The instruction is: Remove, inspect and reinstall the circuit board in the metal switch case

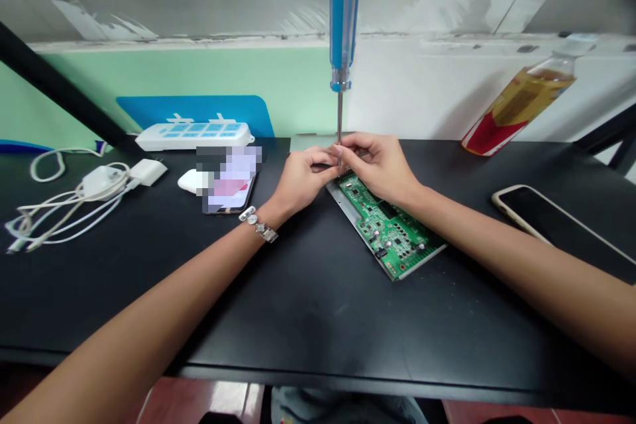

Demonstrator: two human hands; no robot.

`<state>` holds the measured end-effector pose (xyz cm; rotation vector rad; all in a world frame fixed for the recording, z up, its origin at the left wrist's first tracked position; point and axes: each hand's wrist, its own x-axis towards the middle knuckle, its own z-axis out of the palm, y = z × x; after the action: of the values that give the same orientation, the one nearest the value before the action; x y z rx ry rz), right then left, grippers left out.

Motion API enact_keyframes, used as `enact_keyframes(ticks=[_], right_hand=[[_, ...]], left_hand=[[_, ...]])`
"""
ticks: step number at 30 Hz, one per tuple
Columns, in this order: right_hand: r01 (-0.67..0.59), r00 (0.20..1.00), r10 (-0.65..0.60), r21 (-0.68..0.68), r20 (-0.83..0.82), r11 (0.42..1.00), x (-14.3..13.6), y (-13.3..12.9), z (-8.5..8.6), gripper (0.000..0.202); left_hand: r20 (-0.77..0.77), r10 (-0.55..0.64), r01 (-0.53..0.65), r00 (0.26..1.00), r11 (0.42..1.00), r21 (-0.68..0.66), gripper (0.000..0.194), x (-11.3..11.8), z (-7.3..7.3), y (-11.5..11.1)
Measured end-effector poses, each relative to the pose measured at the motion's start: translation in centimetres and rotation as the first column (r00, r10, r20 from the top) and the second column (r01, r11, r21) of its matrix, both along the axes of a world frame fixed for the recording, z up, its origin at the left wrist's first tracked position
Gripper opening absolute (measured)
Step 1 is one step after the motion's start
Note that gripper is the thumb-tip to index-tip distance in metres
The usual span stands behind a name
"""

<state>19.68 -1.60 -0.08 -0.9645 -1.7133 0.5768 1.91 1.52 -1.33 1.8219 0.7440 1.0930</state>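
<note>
Two forearms (199,291), yours, stretch over the black table (278,318) to the circuit board (387,225) lying on it. At the board's far end a screwdriver (344,20) stands upright, your right hand (385,162) pinching its shaft; your left hand (304,177) curls alongside, its hold unclear.

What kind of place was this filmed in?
Likely an indoor desk used for electronics work: a screwdriver is held upright at a green circuit board on a black tabletop, with a power strip behind.
</note>
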Motion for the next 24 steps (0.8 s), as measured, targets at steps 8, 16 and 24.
enact_keyframes(ticks=[8, 16, 24], right_hand=[[-0.015, 1.000, 0.015, -0.005, 0.017, 1.000, 0.0, -0.2, 0.2, 0.028], [-0.020, 1.000, 0.020, 0.004, 0.014, 1.000, 0.1, 0.0, 0.2, 0.027], [-0.012, 0.999, 0.010, 0.031, 0.038, 0.999, 0.0, -0.1, 0.4, 0.030]], left_hand=[[-0.009, 0.065, -0.065, 0.998, 0.998, 0.008, 0.023, 0.7, -0.4, 0.4], [-0.133, -0.029, 0.045, 0.991, 0.992, 0.117, 0.016, -0.3, 0.8, 0.2], [-0.116, 0.128, -0.112, 0.985, 0.985, 0.133, 0.021, 0.7, 0.4, 0.2]])
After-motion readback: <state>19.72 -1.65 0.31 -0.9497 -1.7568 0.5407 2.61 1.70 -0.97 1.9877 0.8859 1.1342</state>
